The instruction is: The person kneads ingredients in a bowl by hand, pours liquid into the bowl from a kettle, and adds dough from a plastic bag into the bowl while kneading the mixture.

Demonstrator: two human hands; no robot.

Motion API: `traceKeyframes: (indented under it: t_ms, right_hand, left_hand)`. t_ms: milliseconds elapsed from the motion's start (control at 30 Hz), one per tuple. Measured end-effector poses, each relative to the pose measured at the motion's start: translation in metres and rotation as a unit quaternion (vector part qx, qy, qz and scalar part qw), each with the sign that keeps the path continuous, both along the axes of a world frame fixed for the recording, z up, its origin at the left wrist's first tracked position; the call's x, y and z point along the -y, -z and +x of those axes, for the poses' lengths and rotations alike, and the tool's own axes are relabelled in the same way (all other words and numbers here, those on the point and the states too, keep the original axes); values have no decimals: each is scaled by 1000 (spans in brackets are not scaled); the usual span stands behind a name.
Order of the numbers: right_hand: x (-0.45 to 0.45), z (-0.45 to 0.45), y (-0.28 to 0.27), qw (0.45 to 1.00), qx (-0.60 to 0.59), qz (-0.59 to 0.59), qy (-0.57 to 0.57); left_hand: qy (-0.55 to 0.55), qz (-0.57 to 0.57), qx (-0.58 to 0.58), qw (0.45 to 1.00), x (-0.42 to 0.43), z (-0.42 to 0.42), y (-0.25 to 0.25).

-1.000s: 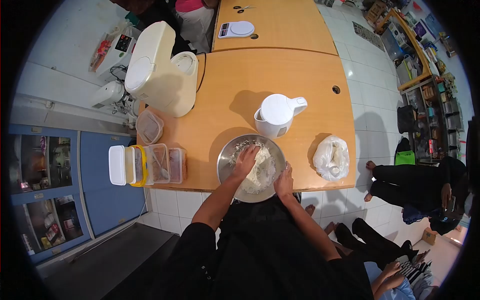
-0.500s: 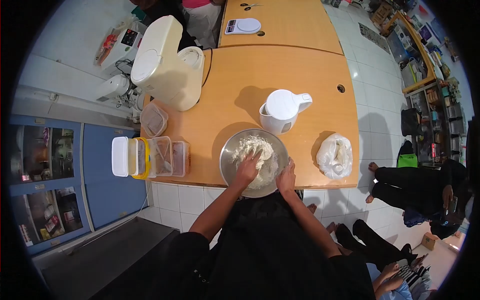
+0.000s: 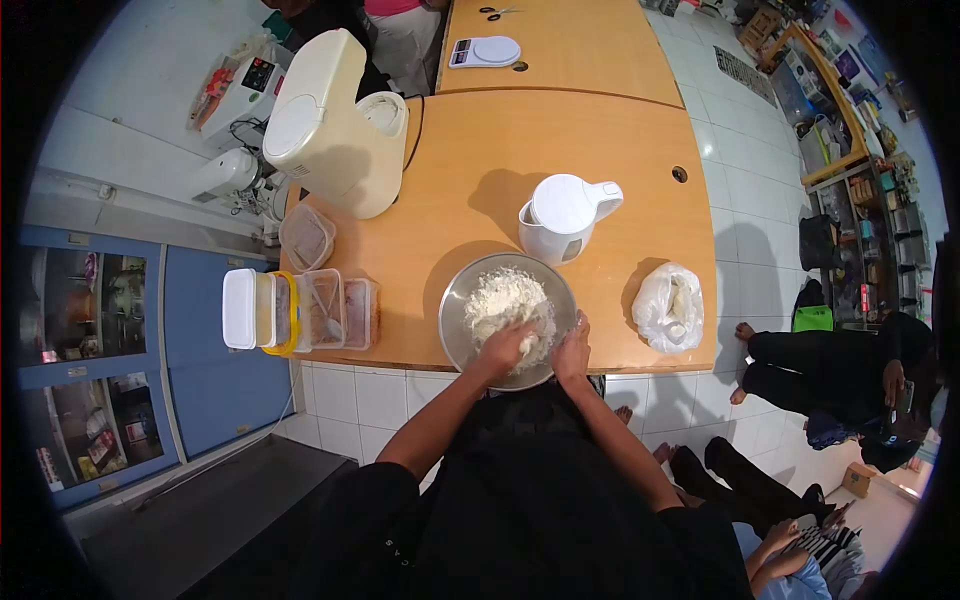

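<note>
A steel mixing bowl (image 3: 452, 335) sits at the table's front edge, holding pale flour (image 3: 505, 298) that is partly clumped into dough. My left hand (image 3: 503, 352) is down inside it, its fingers in the flour, blurred and partly covered, so their closure is unclear. Against the bowl's right side, my right hand (image 3: 571, 352) grips the rim, fingers along the outer edge. Just behind the bowl stands a white electric kettle (image 3: 565, 218), its handle pointing right. A clear plastic bag with white contents (image 3: 668, 308) rests to the right of the bowl.
Left of the bowl are several plastic containers (image 3: 322, 308) and a large cream-coloured machine (image 3: 320, 130). A kitchen scale (image 3: 485, 52) and scissors (image 3: 495, 14) lie on the far table. People sit and stand on the floor to the right; another person is behind the machine.
My left hand has moved down and toward me within the bowl, its fingers going deeper into the flour. The flour's heap has shifted shape. My right hand stays at the rim.
</note>
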State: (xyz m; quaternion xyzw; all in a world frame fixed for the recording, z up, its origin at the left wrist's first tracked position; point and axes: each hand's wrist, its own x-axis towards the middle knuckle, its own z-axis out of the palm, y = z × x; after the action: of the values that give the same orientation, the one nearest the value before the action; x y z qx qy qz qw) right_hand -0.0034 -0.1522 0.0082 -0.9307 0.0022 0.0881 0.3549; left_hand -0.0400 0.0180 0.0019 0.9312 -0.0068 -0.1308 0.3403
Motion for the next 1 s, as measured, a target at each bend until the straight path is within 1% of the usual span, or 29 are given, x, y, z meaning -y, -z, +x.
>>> traceKeyframes:
  t_ms: [33, 67, 167, 267, 367, 467, 567, 600, 667, 700, 767, 800, 833, 867, 967, 1000]
  right_hand:
    - [-1, 0, -2, 1000, -5, 2, 4]
    - [-1, 1, -3, 1000, -10, 4, 7]
    - [-2, -1, -8, 1000, -12, -2, 8]
    - [-5, 1, -20, 998, -66, 9, 13]
    - [-5, 3, -22, 996, -83, 10, 14]
    - [-4, 4, -28, 996, -88, 23, 7]
    - [-4, 2, -20, 997, -74, 19, 12]
    - [-4, 1, -22, 996, -83, 18, 18]
    - [-6, 2, -25, 994, -100, 17, 28]
    - [-6, -1, -19, 997, -75, 12, 26]
    - [-5, -2, 0, 1000, -18, 5, 21]
    - [-4, -1, 0, 1000, -17, 3, 18]
    - [-4, 0, -1, 1000, -16, 1, 15]
    - [-4, 0, -2, 1000, -15, -2, 12]
    - [-5, 2, -4, 999, -27, -4, 16]
    - [-4, 2, -3, 1000, -23, -7, 11]
  left_hand:
    - [30, -50, 3, 998, -1, -5, 17]
    - [17, -69, 55, 996, -2, -8, 24]
    - [64, -36, 59, 996, -4, -11, 30]
    - [50, 78, 54, 994, 10, -2, 22]
    - [60, 157, 37, 985, 19, 13, 25]
    - [77, 211, 106, 969, 10, 28, 52]
    - [40, 209, 135, 968, 3, 49, 71]
    - [45, 240, 135, 960, -1, 57, 71]
    - [37, 245, 100, 964, -10, 78, 62]
    - [32, 247, 80, 965, -12, 81, 59]
    - [-15, 186, 95, 978, -17, 83, 55]
    - [-45, 147, 95, 984, -20, 82, 51]
    - [-75, 108, 96, 987, -22, 84, 37]
    - [-42, 135, 8, 990, -27, 85, 23]
    - [23, 150, 4, 988, -30, 57, -3]
    - [41, 112, 32, 992, -33, 41, 14]
